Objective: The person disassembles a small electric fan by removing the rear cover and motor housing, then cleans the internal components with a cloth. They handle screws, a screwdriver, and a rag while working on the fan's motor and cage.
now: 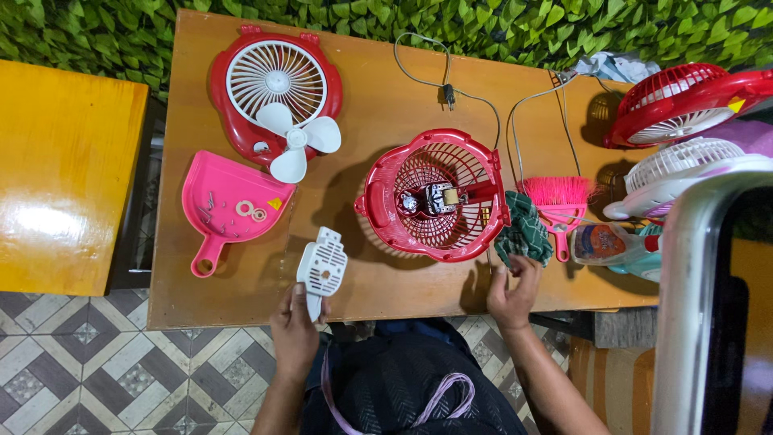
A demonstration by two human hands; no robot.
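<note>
My left hand (295, 328) grips a white slotted plastic cover (322, 266) by its lower end, at the table's near edge. My right hand (513, 295) pinches the lower edge of a dark green checked cloth (525, 229) lying on the table. Between the hands stands a red fan housing (435, 196) with its grille and a bare motor (439, 198) in the middle. A grey power cord (451, 89) runs from it toward the far edge.
A red front grille with a white blade (275, 101) lies far left. A pink dustpan (229, 208) holds screws and washers. A pink hand brush (557, 201), a spray bottle (612, 243) and other fans (680, 105) crowd the right. A yellow table (64, 177) stands left.
</note>
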